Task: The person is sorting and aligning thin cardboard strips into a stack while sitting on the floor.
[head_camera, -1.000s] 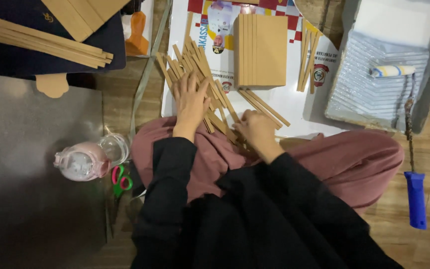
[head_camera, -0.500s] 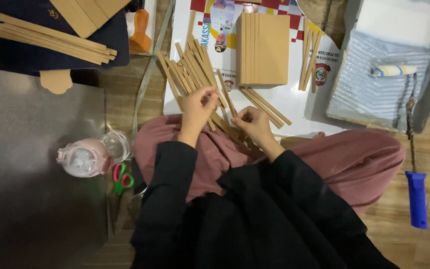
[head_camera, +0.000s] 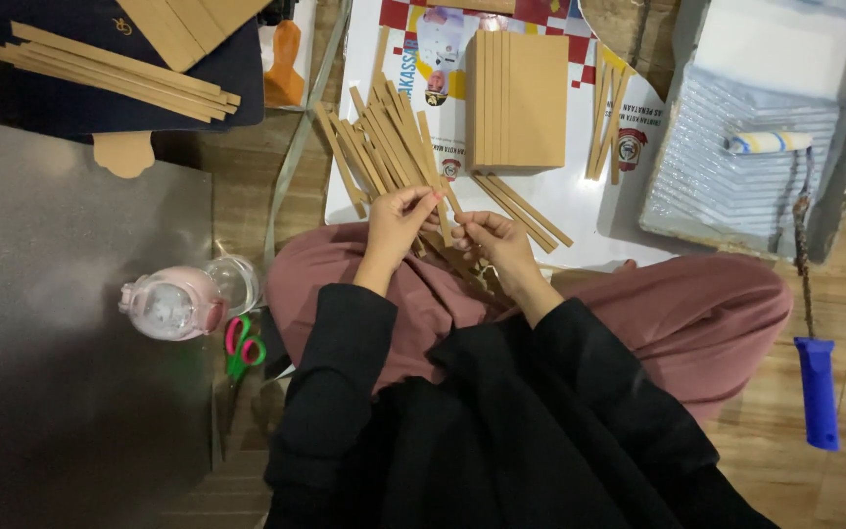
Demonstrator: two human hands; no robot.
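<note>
1. On the lap, over pink trousers and black sleeves, the left hand (head_camera: 396,217) and the right hand (head_camera: 497,245) are meeting close together, knuckles almost touching.
2. Between them, the fingers of both hands are pinching a thin wooden strip (head_camera: 440,188); the left fingers are closing on it higher up, the right fingers lower down. Its long axis is running away from the body, leaning slightly left, so its free end is pointing up and away from the fingers.
3. Just beyond the hands, a loose pile of strips (head_camera: 376,147) is lying fanned on a white printed sheet (head_camera: 580,211) on the floor, their long axes running mostly the same way. The pile is sitting nearer the left hand; a few strips are slipping under both hands onto the lap.
4. To the person's left, a pink water bottle (head_camera: 173,304) and small scissors (head_camera: 244,345) are lying at the edge of a grey mat (head_camera: 61,392).
5. Farther out, a stack of flat boards (head_camera: 518,98) is resting on the sheet, a white paint tray (head_camera: 736,186) is holding a roller (head_camera: 768,143), and a blue-handled tool (head_camera: 817,392) is lying at the right.
6. At the far left, more strips (head_camera: 110,69) are lying on a dark cloth (head_camera: 70,108).
</note>
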